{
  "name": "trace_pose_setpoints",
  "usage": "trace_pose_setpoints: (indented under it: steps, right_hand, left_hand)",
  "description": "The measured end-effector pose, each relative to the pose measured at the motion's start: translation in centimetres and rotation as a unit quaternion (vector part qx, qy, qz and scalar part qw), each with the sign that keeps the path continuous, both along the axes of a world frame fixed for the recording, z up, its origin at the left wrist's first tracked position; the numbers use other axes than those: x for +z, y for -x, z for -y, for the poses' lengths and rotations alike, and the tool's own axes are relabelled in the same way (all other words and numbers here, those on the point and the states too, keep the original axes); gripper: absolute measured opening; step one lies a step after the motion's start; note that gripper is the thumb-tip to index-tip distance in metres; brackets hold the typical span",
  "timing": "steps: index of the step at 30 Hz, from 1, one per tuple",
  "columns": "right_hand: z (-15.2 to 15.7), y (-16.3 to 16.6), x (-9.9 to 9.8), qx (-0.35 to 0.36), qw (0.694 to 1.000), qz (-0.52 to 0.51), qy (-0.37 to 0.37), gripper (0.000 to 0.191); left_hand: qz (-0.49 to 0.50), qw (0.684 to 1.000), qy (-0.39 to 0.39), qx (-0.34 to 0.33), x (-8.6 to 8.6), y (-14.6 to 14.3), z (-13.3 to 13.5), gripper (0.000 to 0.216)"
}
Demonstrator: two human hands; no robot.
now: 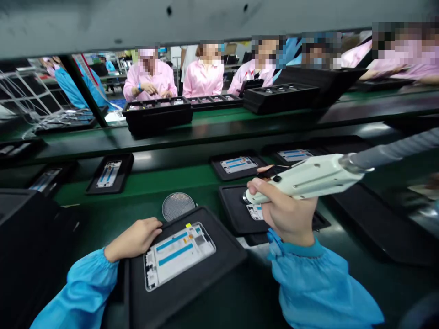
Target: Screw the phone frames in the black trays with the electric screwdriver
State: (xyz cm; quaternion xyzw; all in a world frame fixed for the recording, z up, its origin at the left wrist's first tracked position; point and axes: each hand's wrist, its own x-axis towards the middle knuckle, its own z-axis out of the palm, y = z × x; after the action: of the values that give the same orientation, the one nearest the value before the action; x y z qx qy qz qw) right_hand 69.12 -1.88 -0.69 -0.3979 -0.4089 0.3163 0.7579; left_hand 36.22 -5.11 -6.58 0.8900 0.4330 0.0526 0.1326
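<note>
My left hand (137, 237) is closed over the upper left side of a black tray (219, 260), its fingers together next to a phone frame (181, 253). That frame lies tilted in the tray, silvery white with two blue strips and a small yellow tab. In my right hand (288, 212) is a pale air gun (305, 177), fingers wrapped round its body, nozzle pointing left. A grey ribbed hose (398, 148) runs from its back end. Beneath it, a second tray (236, 219) holds another phone frame (254, 211), partly hidden by my hand.
A round perforated metal disc (178, 206) sits on the green bench behind the near tray. More trays with phone frames (109, 173) line the back. Dark stacked trays (27, 256) stand at left. A grey beam (206, 20) crosses overhead. Co-workers in pink (151, 75) sit opposite.
</note>
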Motion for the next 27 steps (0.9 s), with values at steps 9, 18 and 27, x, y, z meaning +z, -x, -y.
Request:
trace_pose_setpoints:
  steps: [9, 18, 27]
  right_hand:
    - [-0.4, -1.3, -1.1, -0.019, 0.999, 0.021, 0.027, 0.031]
    - [-0.9, -0.9, -1.6, -0.035, 0.996, 0.05, 0.059, 0.035]
    - [-0.7, 0.0, -0.8, 0.009, 0.995, 0.013, 0.095, 0.039]
  left_hand:
    - [-0.032, 0.96, -0.041, 0.275, 1.5, -1.5, -14.9, 0.032]
    - [-0.066, 0.943, -0.057, 0.32, 0.1, -8.9, -21.0, 0.037]
    - [-0.008, 0.991, -0.088, 0.104, -1.3, -19.4, -18.4, 0.034]
